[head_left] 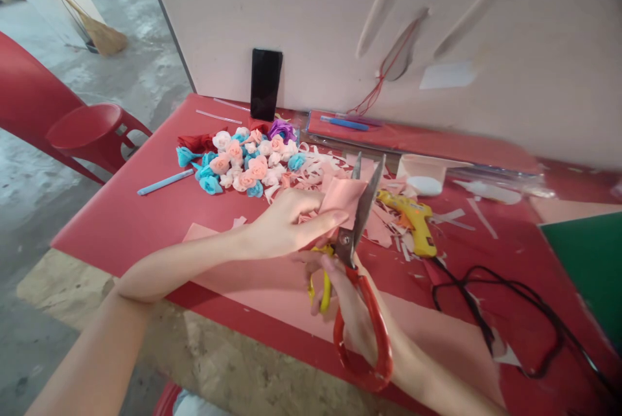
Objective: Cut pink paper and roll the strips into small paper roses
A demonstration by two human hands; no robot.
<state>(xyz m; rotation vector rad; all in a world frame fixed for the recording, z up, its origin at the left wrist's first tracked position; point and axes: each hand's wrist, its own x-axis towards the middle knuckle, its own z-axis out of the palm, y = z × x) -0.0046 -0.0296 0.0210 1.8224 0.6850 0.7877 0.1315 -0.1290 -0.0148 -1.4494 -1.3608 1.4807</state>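
My left hand pinches a small folded piece of pink paper between thumb and fingers. In my right hand is a pair of scissors, with a large red handle loop and a yellow one beside my fingers. The scissor blades point up and stand apart, right at the right edge of the pink paper. Beneath both hands lies a large pink paper sheet. Behind them spread pink and white paper scraps, partly hidden by the left hand.
Several paper roses in pink, white, blue, red and purple are heaped on the red table. A yellow glue gun with a black cord lies right. A phone leans on the back panel. A blue stick lies left.
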